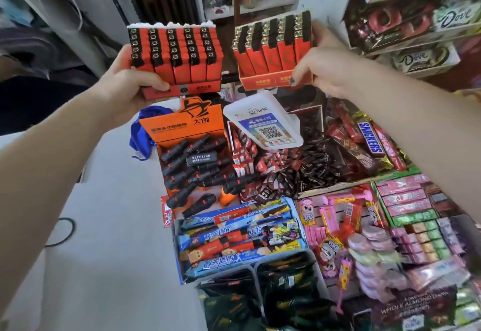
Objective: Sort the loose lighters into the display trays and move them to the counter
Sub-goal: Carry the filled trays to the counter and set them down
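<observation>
A: Starting at the left, what are we holding?

B: Our left hand (131,80) grips the near corner of a red cardboard display tray (177,57), thumb curled over its front lip, fingers hidden beneath. It is packed with orange lighters with black tops, five columns deep, and no gap shows.

A: And the other side?

B: Our right hand (321,66) pinches a second red cardboard tray (274,49), thumb on the front panel and fingers wrapped round the far edge. Its rows of red lighters with black caps look full too. Both trays are lifted in the air, side by side but apart, above the far end of the white counter (109,200).

A: So the sorting is finished?

B: It appears so for these two; we see no loose lighter of that kind lying about. What remains, we judge, is setting them down.

A: Where would they go?

B: Hard to say. Below the left tray stands an orange open box of black torch lighters (194,159), several spilling over its front edge. Right of it a white QR payment stand (265,122) leans over heaped chocolate wrappers, and Snickers bars (371,138) lie further right.

A: Is that torch box part of the job?

B: We cannot tell. The bare counter to the left seems the likeliest landing spot.
</observation>
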